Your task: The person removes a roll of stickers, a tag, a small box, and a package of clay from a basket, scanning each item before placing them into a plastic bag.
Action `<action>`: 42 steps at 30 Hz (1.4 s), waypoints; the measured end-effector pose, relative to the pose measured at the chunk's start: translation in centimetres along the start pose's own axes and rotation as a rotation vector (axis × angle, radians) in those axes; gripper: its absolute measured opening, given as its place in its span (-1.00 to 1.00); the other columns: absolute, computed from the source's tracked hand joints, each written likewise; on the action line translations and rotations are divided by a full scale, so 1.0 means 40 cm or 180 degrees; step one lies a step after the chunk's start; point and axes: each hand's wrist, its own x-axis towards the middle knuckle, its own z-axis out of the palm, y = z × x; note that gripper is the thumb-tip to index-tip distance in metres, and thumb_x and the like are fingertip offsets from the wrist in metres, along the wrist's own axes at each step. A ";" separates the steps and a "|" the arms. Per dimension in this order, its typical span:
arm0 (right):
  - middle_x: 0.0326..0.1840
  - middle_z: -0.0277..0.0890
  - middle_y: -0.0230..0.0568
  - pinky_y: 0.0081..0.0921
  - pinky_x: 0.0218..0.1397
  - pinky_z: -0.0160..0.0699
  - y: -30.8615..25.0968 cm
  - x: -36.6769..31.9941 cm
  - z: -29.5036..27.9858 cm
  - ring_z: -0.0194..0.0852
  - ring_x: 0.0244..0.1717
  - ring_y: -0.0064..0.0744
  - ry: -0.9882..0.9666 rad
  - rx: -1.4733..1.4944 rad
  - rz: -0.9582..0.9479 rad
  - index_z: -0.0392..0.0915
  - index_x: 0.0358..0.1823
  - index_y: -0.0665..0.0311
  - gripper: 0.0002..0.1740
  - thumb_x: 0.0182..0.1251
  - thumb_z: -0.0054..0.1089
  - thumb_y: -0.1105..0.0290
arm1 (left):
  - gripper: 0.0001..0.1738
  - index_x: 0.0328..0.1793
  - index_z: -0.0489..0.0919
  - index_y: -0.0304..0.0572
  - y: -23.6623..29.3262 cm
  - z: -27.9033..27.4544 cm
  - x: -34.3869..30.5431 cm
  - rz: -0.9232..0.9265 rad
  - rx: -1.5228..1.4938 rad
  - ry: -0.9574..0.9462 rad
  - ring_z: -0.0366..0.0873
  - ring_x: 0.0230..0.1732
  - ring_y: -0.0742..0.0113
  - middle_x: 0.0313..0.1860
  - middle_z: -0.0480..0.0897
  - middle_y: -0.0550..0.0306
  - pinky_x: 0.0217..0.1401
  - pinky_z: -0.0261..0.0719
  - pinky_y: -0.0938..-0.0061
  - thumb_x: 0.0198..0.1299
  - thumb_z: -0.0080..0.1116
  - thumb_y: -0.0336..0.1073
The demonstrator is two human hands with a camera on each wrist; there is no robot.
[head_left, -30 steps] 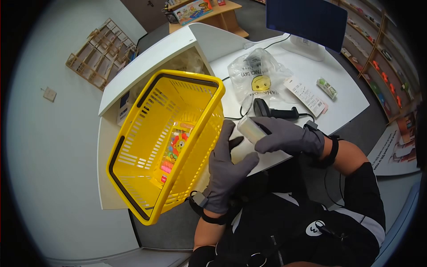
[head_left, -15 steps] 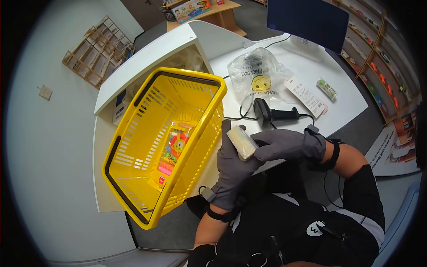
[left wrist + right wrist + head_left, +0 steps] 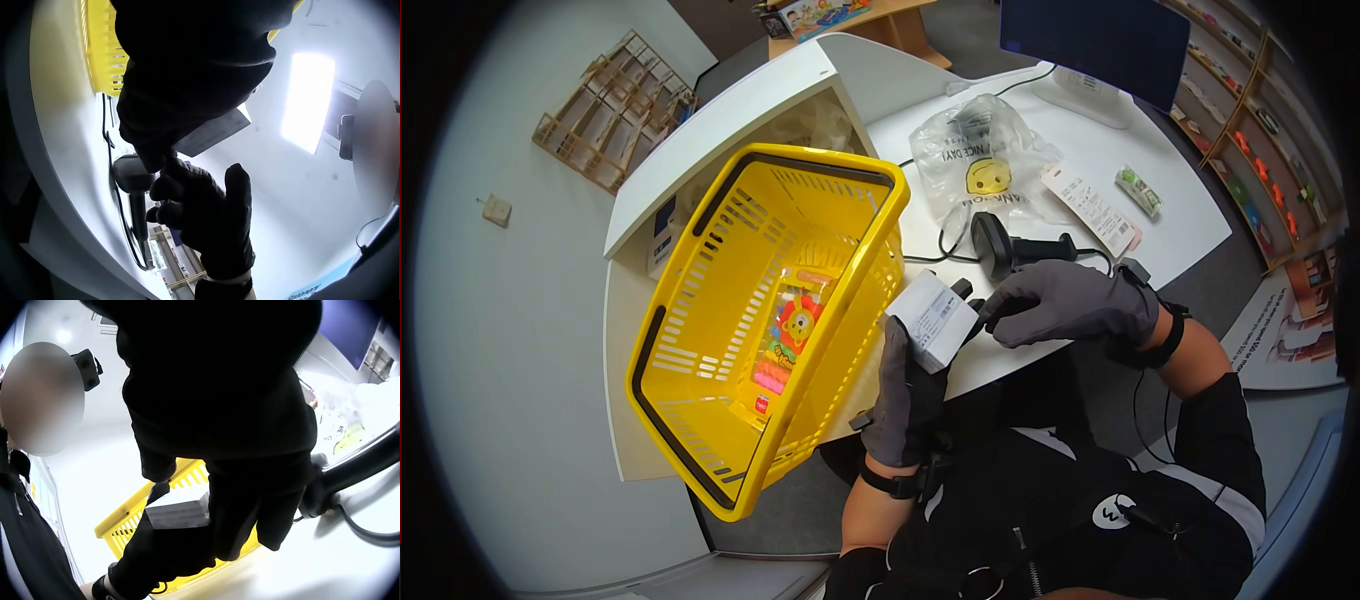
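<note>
A small white box [image 3: 935, 318] with a printed label faces up in my gloved left hand [image 3: 900, 400], which grips it beside the basket; its fingertips show past the box's far side. My gloved right hand [image 3: 1065, 305] is just right of the box, its bent fingers and thumb holding nothing. In the left wrist view the right hand [image 3: 209, 215] has its thumb spread from the fingers, and the box [image 3: 212, 132] is partly hidden behind the left hand. From the right wrist the box [image 3: 179, 511] shows below the dark right fingers [image 3: 228, 512].
A yellow shopping basket [image 3: 880, 255] stands at left with a colourful lion-printed pack [image 3: 795, 335] inside. Behind my right hand lies a black barcode scanner [image 3: 1000, 247] with its cord. Farther back are a plastic bag [image 3: 980, 165], a printed card [image 3: 1090, 210], a small green pack [image 3: 1138, 190] and a monitor [image 3: 1095, 45].
The box has passed from my right hand into my left and turned so its printed label faces up. My right hand has moved away to the right.
</note>
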 end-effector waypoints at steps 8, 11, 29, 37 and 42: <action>-0.13 0.89 -0.28 -0.49 -0.01 0.76 0.014 -0.013 0.000 0.83 -0.17 -0.53 -0.0003 0.0141 0.0001 0.90 0.16 0.28 -0.48 0.46 0.53 -0.02 | -0.06 0.89 0.22 -0.36 0.000 -0.010 -0.005 -0.0291 -0.0554 0.0028 0.59 0.66 -0.17 0.72 0.52 -0.39 0.77 0.50 0.07 0.72 0.17 0.20; -0.16 0.89 -0.29 -0.47 -0.05 0.76 0.013 -0.031 -0.023 0.84 -0.21 -0.50 0.0095 0.0091 0.0107 0.93 0.08 0.28 -0.48 0.41 0.55 -0.05 | -0.11 0.86 0.26 -0.40 0.000 -0.014 -0.010 -0.0416 -0.0108 0.0227 0.64 0.62 -0.13 0.68 0.58 -0.34 0.73 0.56 0.09 0.70 0.24 0.08; -0.35 0.75 0.00 0.06 -0.10 0.70 0.225 0.177 -0.063 0.81 -0.23 0.19 0.2119 -0.3125 -0.0479 0.69 0.08 0.22 -0.57 0.32 0.58 0.14 | -0.43 0.62 0.53 -0.52 -0.015 -0.096 0.013 -0.0828 0.0226 0.0749 0.78 0.40 -0.01 0.42 0.75 -0.21 0.57 0.77 0.08 0.66 0.27 -0.27; -0.30 0.79 0.01 0.07 -0.10 0.69 0.214 0.192 -0.070 0.83 -0.19 0.20 0.2002 -0.2914 -0.0311 0.68 0.05 0.20 -0.67 0.32 0.51 0.29 | -0.47 0.53 0.58 -0.43 -0.027 -0.125 0.056 -0.0857 0.0432 0.0774 0.86 0.26 0.02 0.32 0.80 -0.14 0.34 0.93 0.06 0.63 0.35 -0.19; -0.27 0.81 0.02 -0.06 -0.07 0.74 0.185 0.133 -0.069 0.85 -0.22 0.10 0.1991 -0.2299 -0.0464 0.72 0.12 0.24 -0.60 0.27 0.51 0.32 | -0.57 0.43 0.65 -0.31 -0.023 -0.092 0.090 -0.0652 0.0531 0.0882 0.89 0.18 0.09 0.23 0.84 -0.07 0.26 0.96 0.11 0.61 0.40 -0.20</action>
